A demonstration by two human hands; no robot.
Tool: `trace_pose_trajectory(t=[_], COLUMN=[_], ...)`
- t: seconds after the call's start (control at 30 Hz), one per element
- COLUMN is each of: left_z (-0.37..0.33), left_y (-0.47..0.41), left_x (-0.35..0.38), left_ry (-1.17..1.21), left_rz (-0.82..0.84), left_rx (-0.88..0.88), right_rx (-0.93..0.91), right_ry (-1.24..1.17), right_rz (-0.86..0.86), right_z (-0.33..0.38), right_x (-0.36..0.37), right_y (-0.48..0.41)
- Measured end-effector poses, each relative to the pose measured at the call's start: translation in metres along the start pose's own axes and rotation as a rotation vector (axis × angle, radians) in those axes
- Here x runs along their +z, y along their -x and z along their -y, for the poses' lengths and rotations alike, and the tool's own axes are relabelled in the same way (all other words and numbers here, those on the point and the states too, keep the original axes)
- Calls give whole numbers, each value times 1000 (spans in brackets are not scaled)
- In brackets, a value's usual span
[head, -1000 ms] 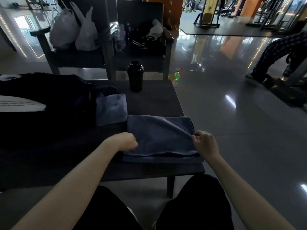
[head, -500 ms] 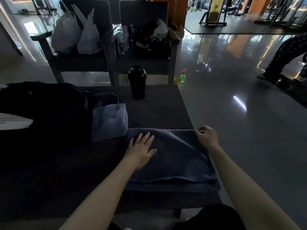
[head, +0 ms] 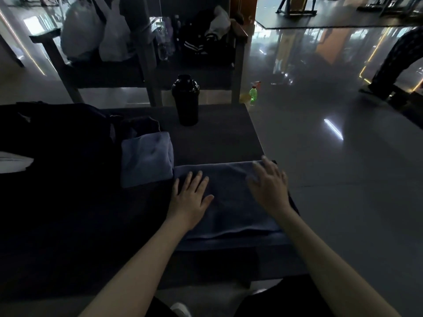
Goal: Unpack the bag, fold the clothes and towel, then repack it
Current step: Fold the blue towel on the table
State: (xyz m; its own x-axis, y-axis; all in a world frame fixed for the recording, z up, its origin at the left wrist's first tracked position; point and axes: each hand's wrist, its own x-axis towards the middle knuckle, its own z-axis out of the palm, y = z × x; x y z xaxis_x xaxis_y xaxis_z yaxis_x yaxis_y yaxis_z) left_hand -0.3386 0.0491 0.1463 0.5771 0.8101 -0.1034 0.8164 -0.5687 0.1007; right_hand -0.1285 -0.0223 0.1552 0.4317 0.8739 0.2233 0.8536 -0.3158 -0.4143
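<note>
- Dark blue towel (head: pixel 231 202) lies folded at the desk's (head: pixel 217 143) right edge.
- Left hand (head: pixel 190 197): grip wide, flat on its left end.
- Right hand (head: pixel 270 186): grip wide, blurred, over its right end.
- Folded cloth (head: pixel 146 156) and dark bag (head: pixel 57 138) lie left.

Your left hand (head: pixel 190 202) and right hand (head: pixel 270 188) were bare, as were both forearms (head: pixel 142 266) down to the frame's edge. At six o'clock you wore black fabric legwear (head: pixel 286 298), with a pale rounded shoe toe (head: pixel 180 310) showing between the thighs.
</note>
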Motion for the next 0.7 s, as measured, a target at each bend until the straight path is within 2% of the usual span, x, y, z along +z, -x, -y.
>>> trace_pose_trajectory(t=[0.07,0.13,0.33,0.47,0.7], left_z=[-2,0,-1,3,-1], left_y=[15,28,52,74,84], left_x=[4,9,7,11,7], left_ry=[37,45,-85,3,23], left_rz=[2,30,-15,70,128], left_rx=[-29,-36,-22,-21,-77], right_rx=[-27,-14,19,-9,144], right_ry=[145,212,226,238,199], right_rz=[219,315,279,323,362], right_z=[2,0,3,-1,-18], right_x=[5,8,1,-8,-31], right_y=[27,40,66,103,137])
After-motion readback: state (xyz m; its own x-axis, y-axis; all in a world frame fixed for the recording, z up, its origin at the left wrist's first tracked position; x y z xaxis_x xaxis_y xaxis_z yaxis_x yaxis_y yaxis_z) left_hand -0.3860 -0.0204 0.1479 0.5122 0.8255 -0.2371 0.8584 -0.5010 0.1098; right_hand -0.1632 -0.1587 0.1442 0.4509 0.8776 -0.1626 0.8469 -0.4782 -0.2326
